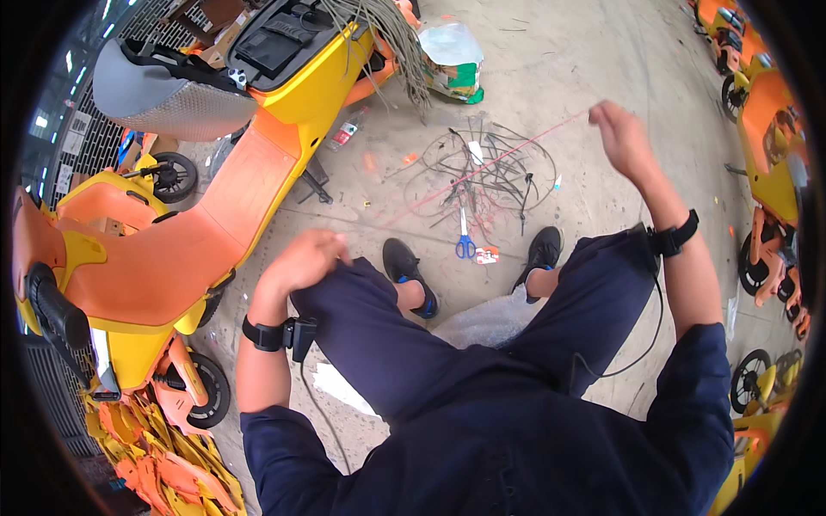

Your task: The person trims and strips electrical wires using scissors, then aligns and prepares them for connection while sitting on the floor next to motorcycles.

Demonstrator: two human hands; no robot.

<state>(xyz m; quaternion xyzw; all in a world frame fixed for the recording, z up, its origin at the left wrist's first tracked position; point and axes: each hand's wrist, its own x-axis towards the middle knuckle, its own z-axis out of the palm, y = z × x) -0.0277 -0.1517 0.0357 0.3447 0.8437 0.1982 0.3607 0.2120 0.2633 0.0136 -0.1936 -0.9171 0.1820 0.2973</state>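
Pulling a thin red wire (508,159) taut: right hand (621,138) pinching its raised end, left hand (303,260) clenching the other. Next probably needing scissors (465,238), below the right hand.

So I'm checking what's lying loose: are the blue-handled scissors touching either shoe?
Apart. The head view shows the blue-handled scissors lying on the concrete between the left shoe and the right shoe, with bare floor visible on both sides.

A: Location type?
B: Scooter repair workshop. Concrete floor (551,69); stripped yellow-orange scooter (215,198) with raised seat (163,95). Cut cables (490,168) and scissors (465,241) lie right of it; loose panels (163,464) beside its wheel.
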